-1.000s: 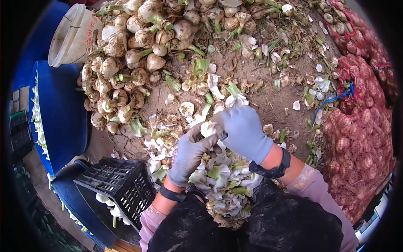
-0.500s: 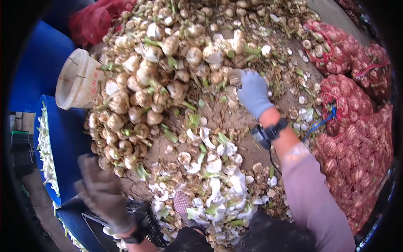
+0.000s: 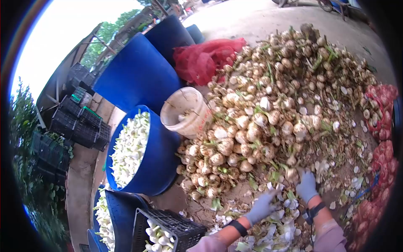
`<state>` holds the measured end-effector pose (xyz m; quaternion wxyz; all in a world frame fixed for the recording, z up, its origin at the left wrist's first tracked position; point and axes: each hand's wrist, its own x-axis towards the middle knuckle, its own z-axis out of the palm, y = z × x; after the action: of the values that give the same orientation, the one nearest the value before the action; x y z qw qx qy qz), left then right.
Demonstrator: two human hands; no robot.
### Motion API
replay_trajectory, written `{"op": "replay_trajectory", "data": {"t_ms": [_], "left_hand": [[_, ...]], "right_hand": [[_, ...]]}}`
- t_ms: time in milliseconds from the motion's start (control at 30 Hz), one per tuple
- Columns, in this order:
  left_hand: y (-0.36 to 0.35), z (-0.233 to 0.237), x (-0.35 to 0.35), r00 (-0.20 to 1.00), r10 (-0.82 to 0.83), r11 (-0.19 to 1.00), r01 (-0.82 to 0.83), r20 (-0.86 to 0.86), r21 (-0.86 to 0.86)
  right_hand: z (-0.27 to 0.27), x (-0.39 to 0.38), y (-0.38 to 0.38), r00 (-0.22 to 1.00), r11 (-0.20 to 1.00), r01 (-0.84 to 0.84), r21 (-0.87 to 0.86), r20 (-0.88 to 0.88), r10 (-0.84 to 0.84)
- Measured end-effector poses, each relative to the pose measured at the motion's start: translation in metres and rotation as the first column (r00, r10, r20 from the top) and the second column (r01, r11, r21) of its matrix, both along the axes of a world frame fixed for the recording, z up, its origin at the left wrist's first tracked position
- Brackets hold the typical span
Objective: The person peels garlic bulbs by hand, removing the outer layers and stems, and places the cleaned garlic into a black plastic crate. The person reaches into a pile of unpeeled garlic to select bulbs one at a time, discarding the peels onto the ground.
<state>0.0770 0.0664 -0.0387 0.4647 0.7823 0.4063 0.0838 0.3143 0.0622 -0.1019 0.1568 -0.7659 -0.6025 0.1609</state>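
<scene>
My right hand (image 3: 307, 187), in a grey-blue glove, is at the near edge of the heap of garlic (image 3: 247, 138). Its fingers are closed against a soil-stained garlic bulb (image 3: 291, 174) with its stalk on; the far side of the grip is hidden. My left hand (image 3: 262, 206), gloved with brownish fingers, reaches in from the lower left over the loose peelings (image 3: 281, 227). Its fingers stretch toward the right hand, slightly blurred, with nothing visible in them.
Left of the heap stand a white bucket (image 3: 184, 111), a blue tub (image 3: 161, 164) of peeled garlic and a black crate (image 3: 184, 222) holding white bulbs. Red net sacks (image 3: 382, 164) line the right side. A red net (image 3: 205, 61) lies behind the bucket.
The view has swung left and up, showing more tubs and the crate. My right hand has drawn back toward me from the heap. My left hand has come from beside the crate toward the right one.
</scene>
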Motion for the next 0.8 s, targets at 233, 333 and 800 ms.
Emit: {"op": "replay_trajectory", "data": {"t_ms": [233, 333, 800], "left_hand": [[-0.142, -0.065, -0.016, 0.955, -0.093, 0.756, 0.252, 0.281, -0.605], [-0.116, -0.013, -0.037, 0.967, -0.239, 0.757, 0.244, 0.091, -0.607], [-0.034, 0.032, -0.055, 0.584, 0.671, 0.645, -0.158, 0.456, -0.748]], "right_hand": [[0.028, -0.07, 0.021, 0.861, 0.907, -0.364, -0.21, 0.295, 0.414], [0.022, -0.066, 0.025, 0.949, 0.949, -0.245, -0.199, 0.151, 0.277], [0.089, -0.107, -0.058, -0.06, 0.988, 0.05, -0.149, -0.987, -0.146]]}}
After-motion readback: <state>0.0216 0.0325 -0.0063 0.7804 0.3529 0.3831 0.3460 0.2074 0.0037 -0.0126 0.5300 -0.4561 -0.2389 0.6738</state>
